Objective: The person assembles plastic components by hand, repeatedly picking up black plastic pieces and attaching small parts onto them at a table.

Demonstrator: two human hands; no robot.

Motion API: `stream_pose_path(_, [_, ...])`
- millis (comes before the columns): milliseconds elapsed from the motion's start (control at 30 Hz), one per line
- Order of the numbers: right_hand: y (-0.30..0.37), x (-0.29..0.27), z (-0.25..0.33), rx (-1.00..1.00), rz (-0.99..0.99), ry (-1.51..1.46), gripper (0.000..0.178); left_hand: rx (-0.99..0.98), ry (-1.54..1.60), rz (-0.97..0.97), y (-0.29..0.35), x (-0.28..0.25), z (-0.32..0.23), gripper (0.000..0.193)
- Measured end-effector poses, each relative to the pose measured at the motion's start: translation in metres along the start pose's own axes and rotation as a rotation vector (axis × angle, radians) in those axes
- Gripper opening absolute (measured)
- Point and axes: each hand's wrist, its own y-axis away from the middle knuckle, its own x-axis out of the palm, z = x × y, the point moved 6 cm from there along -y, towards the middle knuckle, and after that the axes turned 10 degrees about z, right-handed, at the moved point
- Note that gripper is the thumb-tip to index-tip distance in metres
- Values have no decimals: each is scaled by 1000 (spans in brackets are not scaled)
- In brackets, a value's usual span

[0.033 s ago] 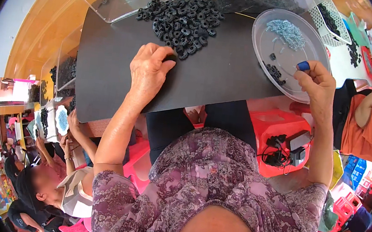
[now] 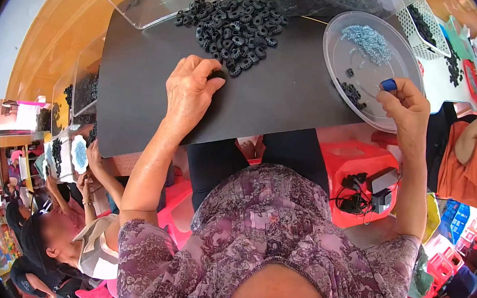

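Note:
On the dark tabletop, my left hand (image 2: 190,83) is closed, thumb and forefinger pinching a small black plastic part (image 2: 217,75). Just beyond it lies a heap of similar black parts (image 2: 236,29) with holes in them. My right hand (image 2: 407,105) hovers over the right rim of a round clear plastic tray (image 2: 331,54), its thumb and forefinger drawn together. Blue tape or a cover (image 2: 389,84) wraps that forefinger's tip. Whatever the right fingers pinch is too small to make out. Inside the tray are many small pale-blue metallic pieces (image 2: 369,43) and a few black parts (image 2: 351,96).
A clear plastic bin (image 2: 190,1) stands behind the heap, and a bag of black parts (image 2: 329,1) lies at the back. White basket (image 2: 425,32) sits at the far right. Below the table, a red stool (image 2: 359,162) carries adapters and cables (image 2: 361,200). Other people work on both sides.

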Motion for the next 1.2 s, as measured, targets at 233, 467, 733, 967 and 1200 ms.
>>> stream_pose_path(233, [0,7,4,-3,-17,-22,9,-19,69,183,-6,-4,9,26])
stream_pose_path(467, [0,8,0,7,2,-55,9,135,-163,92,-7,-2,3,23])
stream_pose_path(733, [3,10,4,29,4,-81,11,38,103,12,-2,1,0,17])
stream_pose_path(967, [7,28,22,-27,44,-150,11,-217,1191,172,-4,24,-36,19])
stream_pose_path(1200, [7,45,32,-118,104,-165,10,-218,1392,237,-11,44,-69,23])
